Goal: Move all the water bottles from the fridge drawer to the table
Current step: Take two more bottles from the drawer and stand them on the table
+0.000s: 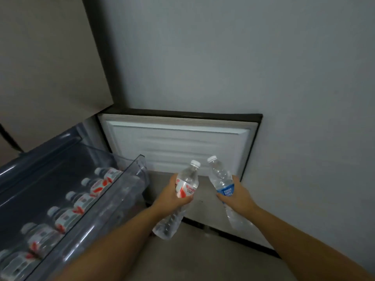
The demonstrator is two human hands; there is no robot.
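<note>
Left hand [172, 194]: we see it wrapped around the middle of the red-label bottle [183, 187], fingers curled under the label and thumb on the far side, so it has a firm hold.
Right hand [236, 196]: it grips the blue-label bottle [222, 182] around the label band, fingers curled across the front.
Red-label bottle: clear, white cap, tilted with the cap up and away from us and the base down towards us, held in the air to the right of the drawer.
Blue-label bottle: clear, white cap, tilted the other way, so the two caps lean close together without touching, as far as we can tell.
Fridge drawer [129, 179]: pulled out at the left, a clear plastic bin with a dark inner wall.
Bottles left in the drawer [81, 201]: we count a row of at least six lying on their sides, side by side, white caps pointing left, red-and-white labels showing; the nearest ones are blurred.
Lower fridge door [174, 142]: swung open behind both held bottles, its white ribbed inner panel facing us.
Wall [284, 78]: plain grey, beside the open door.
Floor [203, 260]: grey, under both forearms.
</note>
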